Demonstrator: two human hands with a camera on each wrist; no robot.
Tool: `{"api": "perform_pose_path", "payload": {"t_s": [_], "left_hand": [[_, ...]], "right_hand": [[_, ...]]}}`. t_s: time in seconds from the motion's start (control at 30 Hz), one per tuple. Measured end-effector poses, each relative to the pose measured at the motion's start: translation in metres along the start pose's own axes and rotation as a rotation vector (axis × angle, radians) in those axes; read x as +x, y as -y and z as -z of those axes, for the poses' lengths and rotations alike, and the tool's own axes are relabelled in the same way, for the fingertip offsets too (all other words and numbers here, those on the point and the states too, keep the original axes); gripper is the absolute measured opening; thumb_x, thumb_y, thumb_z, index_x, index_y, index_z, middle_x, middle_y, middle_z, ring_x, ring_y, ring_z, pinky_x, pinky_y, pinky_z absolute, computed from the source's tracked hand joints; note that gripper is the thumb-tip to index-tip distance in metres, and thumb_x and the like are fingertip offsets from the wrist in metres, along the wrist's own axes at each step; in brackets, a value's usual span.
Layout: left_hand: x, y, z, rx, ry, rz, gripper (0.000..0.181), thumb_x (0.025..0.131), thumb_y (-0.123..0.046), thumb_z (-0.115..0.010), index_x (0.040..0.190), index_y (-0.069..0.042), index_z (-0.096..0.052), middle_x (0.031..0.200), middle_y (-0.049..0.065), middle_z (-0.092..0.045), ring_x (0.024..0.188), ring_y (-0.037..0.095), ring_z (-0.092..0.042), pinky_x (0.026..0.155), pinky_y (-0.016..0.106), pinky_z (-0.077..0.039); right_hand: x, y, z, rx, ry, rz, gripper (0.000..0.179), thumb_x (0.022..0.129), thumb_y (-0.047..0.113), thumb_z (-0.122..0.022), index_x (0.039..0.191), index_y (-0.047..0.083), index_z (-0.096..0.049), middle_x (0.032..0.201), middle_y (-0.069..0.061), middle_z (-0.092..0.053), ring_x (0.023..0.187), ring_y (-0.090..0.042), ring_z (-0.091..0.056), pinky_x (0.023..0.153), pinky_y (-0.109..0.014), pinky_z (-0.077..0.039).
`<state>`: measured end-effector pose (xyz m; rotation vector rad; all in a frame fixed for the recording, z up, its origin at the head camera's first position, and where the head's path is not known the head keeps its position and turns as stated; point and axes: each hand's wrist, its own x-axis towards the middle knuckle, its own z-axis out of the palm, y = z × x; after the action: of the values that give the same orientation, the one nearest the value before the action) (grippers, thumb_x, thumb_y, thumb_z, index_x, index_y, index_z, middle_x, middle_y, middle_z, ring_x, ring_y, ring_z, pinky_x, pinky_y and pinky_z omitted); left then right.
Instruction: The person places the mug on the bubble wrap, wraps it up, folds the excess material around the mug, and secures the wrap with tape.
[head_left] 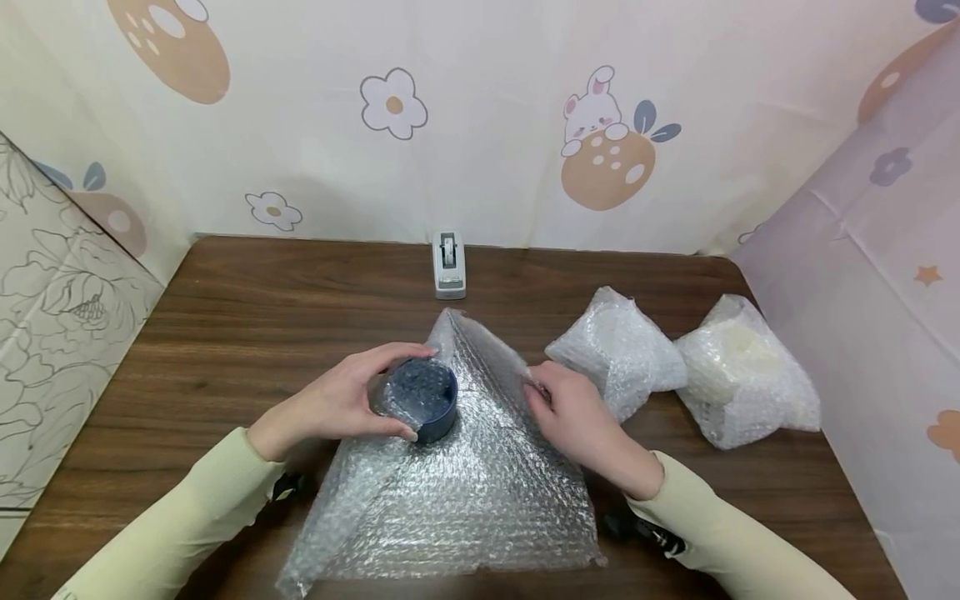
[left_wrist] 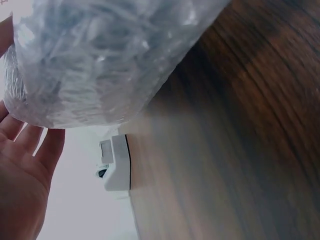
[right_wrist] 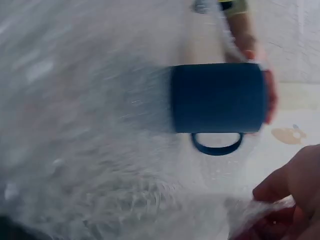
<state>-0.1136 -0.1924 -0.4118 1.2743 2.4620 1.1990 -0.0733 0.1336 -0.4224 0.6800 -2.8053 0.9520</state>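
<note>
A dark blue mug [head_left: 444,421] stands on a sheet of bubble wrap [head_left: 465,508]; part of the sheet lies over its left side and mouth. My left hand [head_left: 341,404] grips the mug near its rim through this layer, fingers behind and thumb in front. The wrap covers the mug from the left wrist view, where a few fingers [left_wrist: 50,147] touch the wrap. The right hand [head_left: 573,412] pinches the sheet's raised right edge, to the right of the mug. In the right wrist view the mug's handle [right_wrist: 217,150] shows, free of wrap.
Two bubble-wrapped bundles [head_left: 622,350] [head_left: 750,371] sit side by side on the right of the wooden table [head_left: 300,292]. Behind the sheet, near the table's back edge, stands a white tape dispenser [head_left: 449,267]. Patterned cloth [head_left: 480,167] hangs behind the table.
</note>
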Motion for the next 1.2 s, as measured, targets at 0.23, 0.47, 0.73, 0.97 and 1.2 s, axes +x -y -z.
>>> {"api": "perform_pose_path", "payload": {"t_s": [0.23,0.47,0.73,0.97,1.2], "left_hand": [[0.011,-0.003,-0.006,0.011,-0.011,-0.027,0.094,0.072,-0.044,-0.089,0.149,-0.015,-0.042,0.149,0.000,-0.047,0.135,0.020,-0.046,0.108,0.041,-0.040],[0.024,-0.001,-0.017,0.035,-0.049,-0.046,0.102,0.069,-0.042,-0.091,0.150,-0.012,-0.036,0.149,0.004,-0.044,0.133,0.021,-0.046,0.106,0.040,-0.042],[0.027,0.000,-0.022,0.193,-0.120,-0.263,0.079,0.073,-0.042,-0.088,0.137,-0.012,-0.053,0.155,0.015,-0.029,0.132,0.030,-0.042,0.099,0.040,-0.047],[0.028,0.001,-0.021,0.386,-0.109,-0.448,0.044,0.082,-0.045,-0.079,0.114,-0.015,-0.075,0.132,0.007,-0.061,0.127,0.033,-0.048,0.106,0.045,-0.040],[0.028,-0.005,-0.016,0.467,-0.003,-0.441,0.047,0.089,-0.044,-0.072,0.124,-0.012,-0.070,0.130,0.002,-0.065,0.128,0.027,-0.050,0.110,0.042,-0.036]], "right_hand": [[0.000,0.013,0.017,0.258,0.029,0.154,0.029,0.097,0.006,-0.064,0.124,0.014,-0.069,0.075,0.012,-0.049,0.058,-0.003,-0.041,0.050,-0.023,-0.039],[0.000,0.025,0.017,0.263,0.152,0.293,0.041,0.099,0.009,-0.060,0.140,0.012,-0.058,0.090,0.010,-0.055,0.068,-0.002,-0.046,0.057,-0.021,-0.044],[0.001,0.033,0.021,0.172,0.421,0.186,0.061,0.102,0.042,-0.054,0.152,0.009,-0.041,0.109,0.010,-0.048,0.082,-0.002,-0.053,0.072,-0.024,-0.050],[-0.001,0.036,0.030,0.073,0.486,0.183,0.061,0.103,0.048,-0.049,0.152,0.013,-0.041,0.121,0.010,-0.051,0.087,-0.004,-0.057,0.077,-0.026,-0.050],[0.000,0.036,0.052,-0.130,0.390,0.331,0.048,0.099,0.035,-0.062,0.142,0.015,-0.055,0.127,0.003,-0.057,0.105,-0.009,-0.058,0.087,-0.033,-0.051]]}}
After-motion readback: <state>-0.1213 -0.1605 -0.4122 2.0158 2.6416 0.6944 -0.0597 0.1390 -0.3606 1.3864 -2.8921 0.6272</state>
